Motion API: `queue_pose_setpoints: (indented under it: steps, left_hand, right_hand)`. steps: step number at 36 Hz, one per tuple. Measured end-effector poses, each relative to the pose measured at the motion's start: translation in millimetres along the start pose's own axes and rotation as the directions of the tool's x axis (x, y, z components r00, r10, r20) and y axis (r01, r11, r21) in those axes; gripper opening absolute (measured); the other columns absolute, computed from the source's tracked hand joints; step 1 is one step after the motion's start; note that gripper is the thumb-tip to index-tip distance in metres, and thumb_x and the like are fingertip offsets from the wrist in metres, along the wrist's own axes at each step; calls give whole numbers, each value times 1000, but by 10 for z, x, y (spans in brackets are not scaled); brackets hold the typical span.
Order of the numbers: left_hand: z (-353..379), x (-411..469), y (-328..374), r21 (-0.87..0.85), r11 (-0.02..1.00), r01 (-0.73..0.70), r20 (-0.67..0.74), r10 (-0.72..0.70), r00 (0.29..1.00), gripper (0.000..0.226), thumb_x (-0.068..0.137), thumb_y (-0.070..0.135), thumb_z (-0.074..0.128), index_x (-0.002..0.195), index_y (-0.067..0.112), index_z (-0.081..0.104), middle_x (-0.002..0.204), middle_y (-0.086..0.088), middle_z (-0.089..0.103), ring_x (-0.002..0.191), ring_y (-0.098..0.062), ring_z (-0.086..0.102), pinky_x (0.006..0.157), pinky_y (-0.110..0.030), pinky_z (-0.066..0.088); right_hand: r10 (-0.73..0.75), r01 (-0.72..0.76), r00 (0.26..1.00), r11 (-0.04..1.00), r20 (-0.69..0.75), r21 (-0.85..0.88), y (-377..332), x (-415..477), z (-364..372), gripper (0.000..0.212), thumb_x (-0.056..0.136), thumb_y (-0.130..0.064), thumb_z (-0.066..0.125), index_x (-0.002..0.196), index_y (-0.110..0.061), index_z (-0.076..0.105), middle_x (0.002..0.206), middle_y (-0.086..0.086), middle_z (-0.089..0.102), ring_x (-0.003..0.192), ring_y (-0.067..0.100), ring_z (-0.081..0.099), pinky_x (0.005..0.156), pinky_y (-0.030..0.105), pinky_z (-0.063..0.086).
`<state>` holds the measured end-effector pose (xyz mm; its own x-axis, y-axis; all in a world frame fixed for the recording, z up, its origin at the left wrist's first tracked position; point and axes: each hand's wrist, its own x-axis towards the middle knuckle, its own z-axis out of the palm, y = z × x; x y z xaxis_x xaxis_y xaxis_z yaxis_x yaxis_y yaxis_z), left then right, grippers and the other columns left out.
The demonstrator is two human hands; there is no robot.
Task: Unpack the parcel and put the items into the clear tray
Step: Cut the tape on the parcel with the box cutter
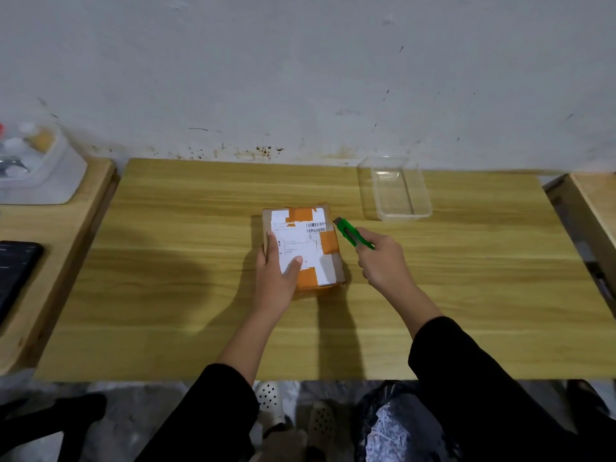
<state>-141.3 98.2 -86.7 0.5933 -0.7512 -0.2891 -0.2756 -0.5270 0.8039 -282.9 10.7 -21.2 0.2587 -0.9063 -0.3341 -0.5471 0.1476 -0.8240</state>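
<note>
A small cardboard parcel with orange tape and a white shipping label lies closed in the middle of the wooden table. My left hand rests flat on its near left part, with the thumb on the label. My right hand grips a green utility knife, whose tip points at the parcel's far right edge. The clear tray stands empty at the back right of the table, close to the wall.
A white container with small items sits on a side table at the left, with a dark phone nearer me. Another wooden surface borders the right side. A black bag lies on the floor below the front edge.
</note>
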Motion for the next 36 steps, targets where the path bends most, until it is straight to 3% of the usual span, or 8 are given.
queue_pose_setpoints:
  steps: [9, 13, 22, 28, 36]
  left_hand:
    - [3, -17, 0, 21, 1000, -1, -23, 2, 1000, 70, 93, 40, 46, 148, 30, 4, 155, -8, 13, 139, -26, 24, 108, -39, 31]
    - [9, -29, 15, 20, 1000, 3, -34, -2, 999, 69, 93, 40, 45, 148, 30, 4, 154, -9, 14, 139, -26, 25, 107, -37, 29]
    - [17, -23, 22, 9, 1000, 8, -35, -8, 999, 70, 93, 41, 45, 148, 30, 4, 155, -9, 12, 139, -27, 24, 108, -39, 29]
    - [17, -19, 2, 26, 1000, -9, -46, 10, 999, 70, 92, 42, 46, 148, 30, 5, 153, -9, 16, 138, -27, 26, 106, -38, 32]
    - [26, -19, -8, 18, 1000, -18, -65, 19, 998, 71, 92, 42, 48, 148, 29, 6, 152, -11, 18, 138, -27, 25, 109, -38, 31]
  right_hand:
    - [13, -12, 999, 1000, 37, -27, -43, 28, -44, 45, 84, 0, 36, 115, -18, 63, 59, 2, 45, 49, 17, 37, 47, 29, 31]
    - [18, -17, 999, 1000, 38, -26, -41, 29, -79, 39, 83, 2, 36, 107, -8, 65, 58, 2, 42, 50, 18, 34, 49, 30, 30]
    - [-6, 6, 1000, 999, 12, 45, -55, 57, -55, 45, 89, -1, 37, 125, -17, 57, 58, -1, 44, 47, 15, 36, 45, 27, 30]
    - [-8, 6, 1000, 998, 30, 67, -110, 121, 16, 39, 86, 2, 36, 114, -6, 62, 57, 0, 41, 49, 16, 34, 47, 29, 28]
    - [35, -35, 997, 999, 62, 0, -141, 180, -14, 44, 88, -2, 37, 124, -14, 57, 59, 0, 44, 48, 16, 36, 45, 26, 29]
